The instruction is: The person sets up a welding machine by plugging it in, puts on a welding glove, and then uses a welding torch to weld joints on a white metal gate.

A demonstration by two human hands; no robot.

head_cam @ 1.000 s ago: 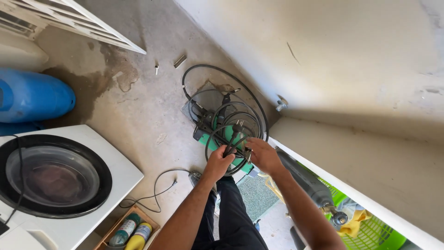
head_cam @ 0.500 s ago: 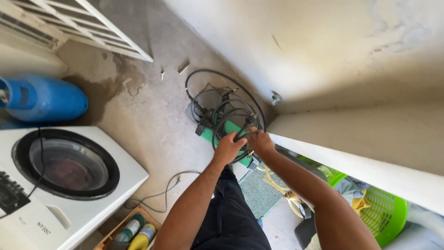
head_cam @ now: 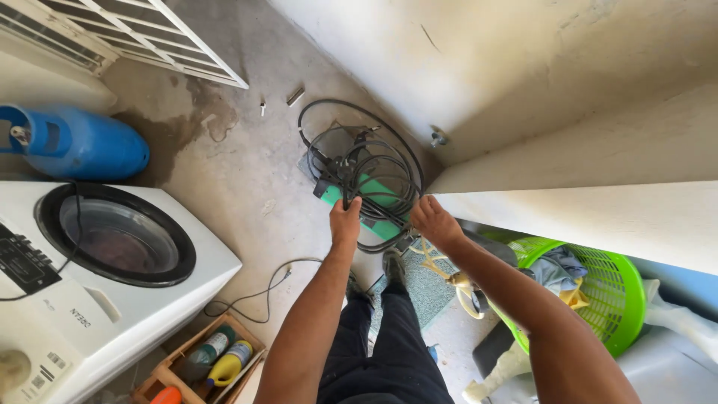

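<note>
A coil of black cable [head_cam: 366, 168] lies heaped on a green board [head_cam: 374, 203] on the concrete floor [head_cam: 232, 187], in the corner where the pale wall [head_cam: 523, 82] turns. The left hand [head_cam: 345, 221] is closed around a bunched run of the cable at the near edge of the coil, knuckles up. The right hand [head_cam: 435, 221] hovers just to the right of the heap, fingers loosely curled and gripping nothing that can be seen; it touches the edge of the loops or sits just clear of them, and the view does not settle which.

Half a second earlier both hands were pressed close together on the bundle; now they are drawn apart, the right one off the cable, and the coil sits lower and wider on the floor.

Beyond the hands, two small metal pieces [head_cam: 295, 96] lie on the concrete near a white grille [head_cam: 149, 37]. Far to the left of the left hand stand a blue gas cylinder [head_cam: 75, 142] and a white washing machine [head_cam: 112, 254] with its round door facing up. Below the left forearm, a wooden crate of bottles [head_cam: 209, 359] rests beside a thin grey wire [head_cam: 254, 292]. Right of the right forearm sits a green laundry basket [head_cam: 598, 292] holding cloth.
</note>
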